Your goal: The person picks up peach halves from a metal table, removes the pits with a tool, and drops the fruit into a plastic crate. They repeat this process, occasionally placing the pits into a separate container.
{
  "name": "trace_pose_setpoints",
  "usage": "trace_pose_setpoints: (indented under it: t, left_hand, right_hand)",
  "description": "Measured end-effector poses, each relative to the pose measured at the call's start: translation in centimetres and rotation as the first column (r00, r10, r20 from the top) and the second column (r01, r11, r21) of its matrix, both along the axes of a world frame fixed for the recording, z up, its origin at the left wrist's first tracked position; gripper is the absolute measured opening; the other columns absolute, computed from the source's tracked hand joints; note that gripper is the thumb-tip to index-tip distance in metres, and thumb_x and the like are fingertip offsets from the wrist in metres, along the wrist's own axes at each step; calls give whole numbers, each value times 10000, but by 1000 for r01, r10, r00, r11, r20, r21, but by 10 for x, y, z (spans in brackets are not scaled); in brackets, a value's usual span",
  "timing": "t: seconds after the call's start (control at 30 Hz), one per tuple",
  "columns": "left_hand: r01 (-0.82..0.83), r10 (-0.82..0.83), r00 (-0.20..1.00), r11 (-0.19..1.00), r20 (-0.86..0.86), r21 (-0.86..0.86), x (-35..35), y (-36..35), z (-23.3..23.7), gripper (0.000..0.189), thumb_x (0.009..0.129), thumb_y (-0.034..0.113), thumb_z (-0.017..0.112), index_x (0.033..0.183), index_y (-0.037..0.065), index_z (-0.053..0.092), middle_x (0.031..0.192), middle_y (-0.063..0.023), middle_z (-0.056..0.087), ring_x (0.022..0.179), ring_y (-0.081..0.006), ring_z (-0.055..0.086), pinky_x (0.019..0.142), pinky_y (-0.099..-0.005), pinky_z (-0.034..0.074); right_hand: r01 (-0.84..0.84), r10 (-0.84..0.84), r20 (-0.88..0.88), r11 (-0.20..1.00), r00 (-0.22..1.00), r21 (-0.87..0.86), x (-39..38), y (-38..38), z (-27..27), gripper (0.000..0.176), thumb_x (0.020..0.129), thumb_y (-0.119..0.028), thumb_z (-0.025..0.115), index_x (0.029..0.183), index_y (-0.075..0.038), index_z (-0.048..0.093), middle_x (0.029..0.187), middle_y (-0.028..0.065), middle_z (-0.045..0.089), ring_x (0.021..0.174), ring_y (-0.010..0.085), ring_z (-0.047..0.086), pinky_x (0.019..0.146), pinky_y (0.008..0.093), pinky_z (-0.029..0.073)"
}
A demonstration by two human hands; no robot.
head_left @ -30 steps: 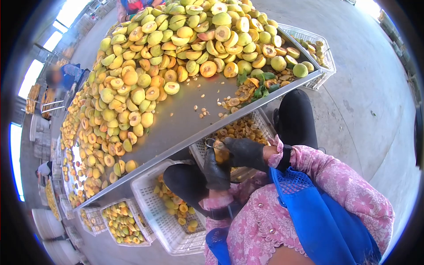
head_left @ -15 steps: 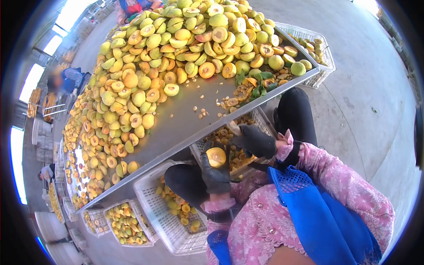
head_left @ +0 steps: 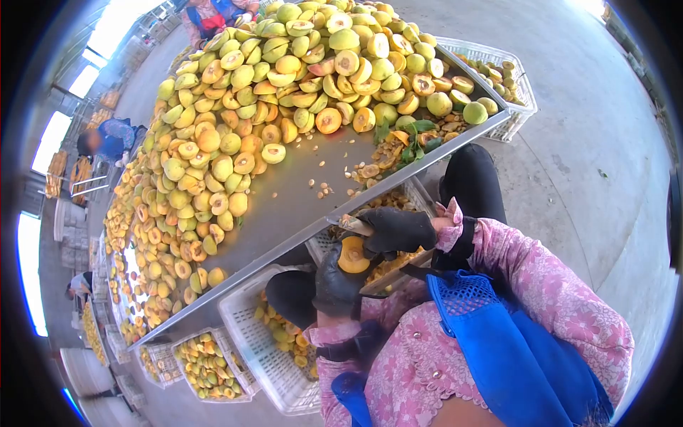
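Observation:
My left hand (head_left: 336,285), in a dark glove, is closed around a halved yellow peach (head_left: 353,256) with its cut face up. My right hand (head_left: 400,230), gloved too, grips a short tool with a pale handle (head_left: 356,225), its narrow metal end pointing left toward the table edge. The right fingers come right at the upper side of the peach half. Beneath both hands is a crate of pits and fruit scraps (head_left: 398,202), partly hidden by them. A large heap of peach halves (head_left: 292,85) covers much of the metal table (head_left: 284,186) ahead.
A white crate (head_left: 238,313) with peach halves stands left of my knee; another filled crate (head_left: 208,364) is beyond it. Leaves and scraps (head_left: 409,146) lie near the table's raised rim (head_left: 416,167). One more crate (head_left: 523,85) stands behind the right corner. Other people work across the table.
My right hand has moved left and slightly down with the tool, up to the peach half. My left hand has shifted slightly left and tilted the peach half.

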State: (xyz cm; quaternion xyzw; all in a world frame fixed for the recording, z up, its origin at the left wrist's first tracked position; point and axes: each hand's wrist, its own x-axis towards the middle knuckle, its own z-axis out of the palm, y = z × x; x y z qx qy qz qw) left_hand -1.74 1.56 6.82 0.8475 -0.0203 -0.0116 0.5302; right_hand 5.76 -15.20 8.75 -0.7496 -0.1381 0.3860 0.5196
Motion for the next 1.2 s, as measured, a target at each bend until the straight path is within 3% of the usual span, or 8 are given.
trace_pose_setpoints:
  t: [0.13, 0.2, 0.23, 0.33, 0.47, 0.53, 0.63, 1.2]
  left_hand:
    - [-403, 4, 897, 413, -441, -816, 9, 11, -35, 333, 701, 198, 720, 978, 52, 607, 893, -98, 642, 856, -223, 620, 782, -338, 476]
    - [-191, 152, 980, 893, -127, -407, 5, 13, -31, 335, 717, 203, 702, 997, 56, 593, 902, -93, 640, 875, -215, 616, 810, -338, 467]
    - [-108, 54, 975, 962, 213, 249, 3, 13, -27, 338, 732, 208, 684, 1017, 60, 579, 912, -88, 638, 893, -206, 612, 839, -338, 457]
    - [-161, 84, 980, 869, 182, 468, 2, 4, 1, 372, 760, 165, 651, 1090, 39, 532, 984, -101, 630, 911, -208, 605, 878, -343, 442]
    - [-94, 117, 985, 980, 125, -175, 10, 6, -37, 371, 857, 116, 479, 1201, -21, 453, 1098, -162, 563, 1020, -256, 556, 932, -355, 431]
    - [-345, -9, 939, -24, -345, -938, 12, -8, -10, 384, 870, 52, 437, 1243, -39, 423, 1157, -188, 525, 1081, -274, 519, 977, -384, 401]
    - [-166, 45, 986, 421, -162, -892, 6, -9, -11, 468, 923, 215, 307, 1320, -29, 344, 1264, -213, 462, 1160, -323, 460, 1026, -422, 344]
    - [-215, 207, 964, 237, -167, -947, 12, -27, -33, 437, 959, 275, 337, 1258, -36, 408, 1246, -181, 458, 1143, -302, 461, 1046, -450, 327]
  right_hand:
    - [144, -157, 167, 986, 973, 89, 1, 2, -18, 332, 778, -197, 601, 1024, -1, 495, 643, 93, 581, 472, 173, 554, 440, 308, 432]
    - [179, -197, 164, 977, 967, 117, -8, -9, 11, 318, 831, -230, 555, 1048, -6, 492, 648, 93, 588, 485, 187, 566, 469, 321, 453]
    - [176, -194, 165, 977, 967, 118, -11, -11, 14, 318, 831, -230, 555, 1048, -6, 492, 648, 93, 588, 485, 187, 566, 469, 321, 453]
    - [12, -5, 106, 998, 994, -66, -31, -15, 1, 309, 870, -255, 509, 1050, -5, 485, 659, 102, 595, 498, 195, 577, 476, 326, 461]
    - [72, -55, -219, 995, 974, 70, -46, -12, -5, 271, 887, -252, 472, 989, -3, 498, 633, 122, 586, 522, 216, 600, 478, 342, 451]
    - [-53, 53, -92, 999, 994, 3, -47, -9, 5, 255, 870, -236, 497, 968, -1, 513, 686, 167, 602, 590, 285, 621, 525, 379, 461]
    - [-56, 77, 195, 993, 978, -107, -50, -1, 4, 256, 845, -223, 527, 962, 5, 521, 749, 219, 606, 681, 362, 618, 589, 428, 464]
    - [-159, 152, 468, 987, 871, -24, -48, 9, -48, 367, 903, -247, 495, 1232, -90, 459, 768, 123, 601, 594, 207, 597, 530, 326, 466]
